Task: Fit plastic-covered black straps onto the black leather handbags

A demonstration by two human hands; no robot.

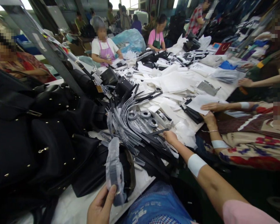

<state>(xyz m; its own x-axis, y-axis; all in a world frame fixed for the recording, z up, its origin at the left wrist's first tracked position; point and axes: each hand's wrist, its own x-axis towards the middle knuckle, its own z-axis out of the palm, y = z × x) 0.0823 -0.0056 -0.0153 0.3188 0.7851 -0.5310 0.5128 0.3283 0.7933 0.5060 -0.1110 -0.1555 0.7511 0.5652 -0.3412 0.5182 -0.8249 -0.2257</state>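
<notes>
My left hand (102,203), low in the view, pinches a strap wrapped in clear plastic (114,168) between thumb and fingers. The wrapped strap stands up in a loop before an open black bag (129,169). Farther right, my right hand (170,137) is closed on the end of a black strap (157,133) at the edge of a strap pile. That pile of plastic-wrapped straps (123,121) fans out between my hands, with several coiled straps (146,115) beside it.
Black bags with metal studs (49,143) crowd the left side. White sheets (175,81) cover much of the table. At right, a co-worker's hands (211,113) hold a white sheet over a black piece. A metal post (44,46) slants across the upper left. Other people work around the table.
</notes>
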